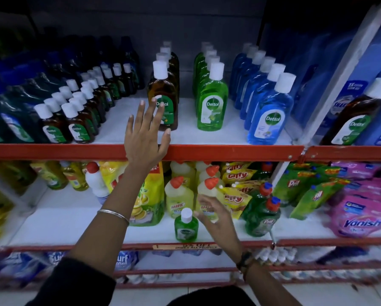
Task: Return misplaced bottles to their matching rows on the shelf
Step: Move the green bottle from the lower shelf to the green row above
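Note:
A small green Dettol bottle [186, 226] with a white cap stands alone at the front of the lower shelf, before the yellow Harpic bottles [179, 195]. My right hand [215, 214] hovers just right of it, fingers apart, holding nothing. My left hand [146, 131] is spread open in front of the brown Dettol row [163, 93] on the upper shelf, fingertips at the front bottle's label. Rows of green Dettol [211, 96] and blue Dettol [269, 107] stand to the right. A brown Dettol bottle [357, 115] stands among blue packs at far right.
Red shelf edges [229, 151] divide the levels. Small brown Dettol bottles [74, 115] fill the upper left. The lower shelf holds yellow pouches [149, 195], Giffy packs [238, 175], green Pril bottles [262, 215] and pink Vanish packs [361, 217]. Surf packs [125, 259] lie below.

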`<state>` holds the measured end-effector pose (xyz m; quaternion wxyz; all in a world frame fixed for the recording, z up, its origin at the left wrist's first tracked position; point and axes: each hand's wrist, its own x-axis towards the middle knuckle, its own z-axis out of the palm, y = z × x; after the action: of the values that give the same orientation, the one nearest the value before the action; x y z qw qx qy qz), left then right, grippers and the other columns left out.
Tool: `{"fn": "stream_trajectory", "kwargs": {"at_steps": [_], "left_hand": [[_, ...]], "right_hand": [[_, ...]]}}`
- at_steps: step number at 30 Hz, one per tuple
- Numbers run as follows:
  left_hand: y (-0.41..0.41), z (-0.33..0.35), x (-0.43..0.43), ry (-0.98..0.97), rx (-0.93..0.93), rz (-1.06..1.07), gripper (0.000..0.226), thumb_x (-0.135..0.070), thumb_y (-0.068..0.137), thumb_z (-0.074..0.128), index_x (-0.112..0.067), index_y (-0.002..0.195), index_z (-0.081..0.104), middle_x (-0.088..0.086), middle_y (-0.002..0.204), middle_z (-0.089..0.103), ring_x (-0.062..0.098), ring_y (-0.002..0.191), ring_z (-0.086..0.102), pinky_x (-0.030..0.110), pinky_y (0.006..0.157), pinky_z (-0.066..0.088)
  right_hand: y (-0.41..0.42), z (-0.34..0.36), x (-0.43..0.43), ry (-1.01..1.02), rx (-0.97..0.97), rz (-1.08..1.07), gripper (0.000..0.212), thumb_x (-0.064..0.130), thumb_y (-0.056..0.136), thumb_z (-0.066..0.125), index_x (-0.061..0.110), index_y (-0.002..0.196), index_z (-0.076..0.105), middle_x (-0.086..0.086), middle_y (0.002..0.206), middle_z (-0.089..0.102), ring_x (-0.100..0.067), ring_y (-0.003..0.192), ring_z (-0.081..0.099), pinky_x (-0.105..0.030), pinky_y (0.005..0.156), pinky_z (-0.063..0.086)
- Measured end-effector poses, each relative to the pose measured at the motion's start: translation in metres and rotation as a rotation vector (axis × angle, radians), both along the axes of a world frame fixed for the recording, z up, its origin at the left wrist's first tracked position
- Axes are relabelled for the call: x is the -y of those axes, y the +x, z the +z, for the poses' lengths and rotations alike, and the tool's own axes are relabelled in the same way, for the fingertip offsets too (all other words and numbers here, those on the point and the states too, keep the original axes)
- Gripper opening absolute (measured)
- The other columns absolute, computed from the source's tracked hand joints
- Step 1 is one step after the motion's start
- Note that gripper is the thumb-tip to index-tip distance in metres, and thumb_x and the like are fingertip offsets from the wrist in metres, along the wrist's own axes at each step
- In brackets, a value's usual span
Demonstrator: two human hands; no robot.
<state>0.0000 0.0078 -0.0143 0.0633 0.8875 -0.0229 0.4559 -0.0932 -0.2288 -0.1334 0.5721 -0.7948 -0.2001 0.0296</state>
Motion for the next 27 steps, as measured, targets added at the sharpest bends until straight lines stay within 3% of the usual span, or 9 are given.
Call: {"fn": "stream_trajectory", "kwargs": {"at_steps": [2,6,10,13,18,21,24,27], "left_hand": [[0.0,0.0,0.0,-0.006,-0.004,-0.001,0.058,-0.04,0.097,0.039,-0.022,0.151,0.03,0.003,0.158,0.031,0.024,0.149,0.022,0.049,0.114,0.029],[-0.002,0.001,0.002,-0.018,-0.011,0.0,0.059,-0.039,0.096,0.041,-0.021,0.151,0.03,0.003,0.159,0.031,0.024,0.149,0.022,0.047,0.113,0.03],[-0.002,0.001,0.001,-0.018,-0.027,-0.004,0.06,-0.04,0.096,0.039,-0.021,0.151,0.028,0.003,0.159,0.031,0.025,0.148,0.023,0.048,0.113,0.03],[-0.003,0.001,0.002,-0.022,-0.034,-0.013,0.059,-0.04,0.096,0.039,-0.021,0.151,0.029,0.003,0.159,0.031,0.025,0.148,0.023,0.048,0.113,0.031],[-0.003,0.002,0.001,-0.023,-0.03,-0.017,0.059,-0.039,0.096,0.04,-0.021,0.151,0.031,0.003,0.158,0.032,0.025,0.148,0.024,0.048,0.112,0.031],[-0.004,0.002,0.002,-0.024,-0.035,-0.02,0.058,-0.039,0.096,0.04,-0.02,0.151,0.031,0.003,0.158,0.032,0.025,0.148,0.023,0.048,0.112,0.032],[-0.004,0.002,0.002,-0.032,-0.042,-0.027,0.059,-0.039,0.095,0.04,-0.021,0.151,0.031,0.003,0.158,0.031,0.024,0.148,0.023,0.049,0.112,0.031],[-0.004,0.002,0.001,-0.035,-0.047,-0.03,0.06,-0.04,0.095,0.04,-0.022,0.151,0.029,0.002,0.159,0.03,0.024,0.149,0.022,0.05,0.112,0.031]], "right_hand": [[-0.001,-0.023,-0.008,-0.08,-0.091,0.042,0.048,0.043,0.085,0.065,0.042,0.129,0.045,0.008,0.135,0.053,-0.001,0.122,0.05,-0.026,0.099,0.041],[0.002,-0.043,-0.022,-0.102,-0.178,0.039,0.047,0.03,0.083,0.074,0.042,0.119,0.047,0.013,0.123,0.055,0.001,0.113,0.05,-0.006,0.09,0.036],[0.005,-0.053,-0.029,-0.05,-0.143,-0.059,0.036,0.019,0.084,0.073,0.027,0.116,0.059,0.002,0.118,0.065,-0.016,0.112,0.057,-0.036,0.099,0.047],[0.004,-0.053,-0.026,0.002,-0.128,-0.108,0.036,0.018,0.082,0.074,0.028,0.114,0.062,-0.001,0.118,0.067,-0.017,0.113,0.06,-0.041,0.1,0.048],[0.006,-0.007,-0.017,0.08,-0.042,-0.114,0.031,0.031,0.082,0.073,0.043,0.109,0.062,0.013,0.111,0.07,-0.008,0.106,0.063,-0.028,0.092,0.05],[0.013,0.033,-0.011,0.144,0.046,-0.127,0.038,0.046,0.076,0.069,0.032,0.111,0.067,0.006,0.107,0.072,-0.013,0.099,0.065,-0.03,0.086,0.053],[0.019,0.079,-0.006,0.225,0.154,-0.132,0.047,0.044,0.075,0.068,0.017,0.114,0.067,-0.004,0.108,0.072,-0.018,0.098,0.067,-0.033,0.085,0.055],[0.028,0.131,-0.002,0.335,0.25,-0.126,0.041,0.036,0.078,0.068,0.014,0.112,0.067,0.003,0.102,0.074,-0.012,0.094,0.068,-0.024,0.08,0.054]]}}
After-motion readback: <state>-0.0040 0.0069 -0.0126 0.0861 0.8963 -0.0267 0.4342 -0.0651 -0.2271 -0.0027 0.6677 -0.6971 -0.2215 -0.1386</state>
